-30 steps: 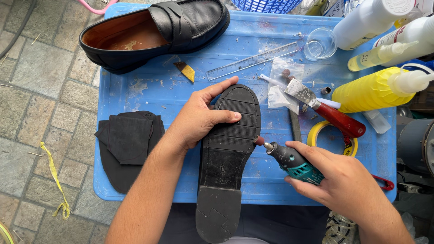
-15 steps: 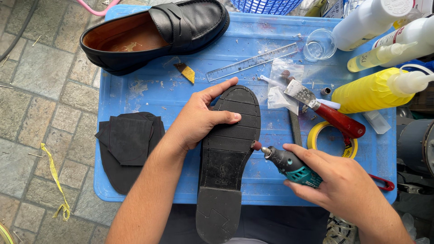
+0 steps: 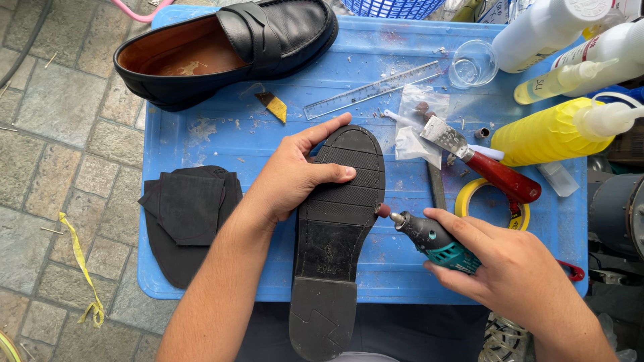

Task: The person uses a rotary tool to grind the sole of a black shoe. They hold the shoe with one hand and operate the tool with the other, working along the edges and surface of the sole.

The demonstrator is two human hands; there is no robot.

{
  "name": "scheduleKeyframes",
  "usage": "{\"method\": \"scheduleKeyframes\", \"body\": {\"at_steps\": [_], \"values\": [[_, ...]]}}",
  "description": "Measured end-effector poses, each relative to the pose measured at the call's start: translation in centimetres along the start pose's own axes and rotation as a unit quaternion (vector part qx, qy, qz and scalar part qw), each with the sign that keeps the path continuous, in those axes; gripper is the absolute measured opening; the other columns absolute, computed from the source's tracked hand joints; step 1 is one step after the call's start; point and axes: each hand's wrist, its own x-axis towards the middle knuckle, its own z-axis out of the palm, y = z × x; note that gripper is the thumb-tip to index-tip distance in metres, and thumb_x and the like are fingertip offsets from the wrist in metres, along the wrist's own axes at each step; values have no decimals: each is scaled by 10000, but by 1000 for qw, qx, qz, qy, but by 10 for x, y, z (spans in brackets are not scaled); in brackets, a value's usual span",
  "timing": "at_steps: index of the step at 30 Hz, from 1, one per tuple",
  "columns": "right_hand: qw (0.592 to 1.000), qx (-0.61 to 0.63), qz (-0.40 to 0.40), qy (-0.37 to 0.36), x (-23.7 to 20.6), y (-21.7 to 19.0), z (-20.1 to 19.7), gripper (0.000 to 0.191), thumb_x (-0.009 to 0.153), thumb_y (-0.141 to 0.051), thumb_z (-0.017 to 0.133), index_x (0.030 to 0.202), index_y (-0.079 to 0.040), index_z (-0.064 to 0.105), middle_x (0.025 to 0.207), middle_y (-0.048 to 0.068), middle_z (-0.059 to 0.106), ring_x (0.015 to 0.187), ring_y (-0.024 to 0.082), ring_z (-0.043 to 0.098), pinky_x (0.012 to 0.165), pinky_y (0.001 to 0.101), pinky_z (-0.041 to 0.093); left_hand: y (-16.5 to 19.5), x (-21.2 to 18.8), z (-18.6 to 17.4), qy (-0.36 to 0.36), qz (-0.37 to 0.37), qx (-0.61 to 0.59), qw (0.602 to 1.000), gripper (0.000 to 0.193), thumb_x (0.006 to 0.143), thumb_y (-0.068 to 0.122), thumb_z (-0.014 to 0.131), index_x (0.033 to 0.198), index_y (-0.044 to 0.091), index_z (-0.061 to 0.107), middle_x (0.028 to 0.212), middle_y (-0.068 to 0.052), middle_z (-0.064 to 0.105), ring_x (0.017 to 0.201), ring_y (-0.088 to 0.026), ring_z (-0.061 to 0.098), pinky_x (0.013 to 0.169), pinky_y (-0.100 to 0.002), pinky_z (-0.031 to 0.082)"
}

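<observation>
A black shoe lies sole up (image 3: 335,234) on the blue plastic tray (image 3: 201,137), its heel toward me. My left hand (image 3: 292,174) presses on the front of the ribbed sole, thumb across it. My right hand (image 3: 510,275) grips a small teal and black rotary tool (image 3: 433,238). Its round grinding tip (image 3: 384,210) touches the right edge of the sole at mid length.
A second black loafer (image 3: 228,47) sits upright at the tray's back left. Black rubber sheets (image 3: 188,214) lie at the left. A clear ruler (image 3: 372,90), red-handled scraper (image 3: 483,164), yellow tape roll (image 3: 493,208), yellow bottle (image 3: 550,134) and white bottles (image 3: 543,27) crowd the right.
The rotary tool's tip has slid a little along the sole's right edge, away from me. My left hand keeps its place on the sole.
</observation>
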Motion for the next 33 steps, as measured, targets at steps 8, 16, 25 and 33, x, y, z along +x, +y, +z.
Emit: {"method": "scheduleKeyframes", "body": {"at_steps": [8,16,25,33], "values": [[1000,-9,1,-4,-1,-4,0,779,661,-369,865,1389,-242,619,912,48,744,709,293,728,608,391,565,-1,0,-1,-1,4,1,1000,808,730,-8,802,1492,90,552,1123,-109,751,905,-145,734,821,-281,624],[999,-11,-15,45,1,-3,-2,750,649,-309,850,1357,-224,619,930,54,746,692,295,720,603,383,567,-1,0,-1,-8,8,-20,1000,809,733,-14,799,1495,78,543,1130,-108,746,921,-151,737,828,-289,628],[999,-23,19,-21,0,-2,-1,800,642,-367,872,1399,-301,623,906,15,748,684,265,730,609,377,573,0,0,0,1,8,16,1000,809,730,-3,800,1494,81,547,1145,-117,753,930,-153,741,853,-276,620],[999,-44,7,-3,-1,-4,-2,806,647,-361,866,1411,-276,623,911,36,745,702,301,722,613,398,566,-2,0,-1,-3,3,-5,1000,814,735,-9,795,1502,84,540,1132,-107,749,933,-151,731,858,-285,614]]}}
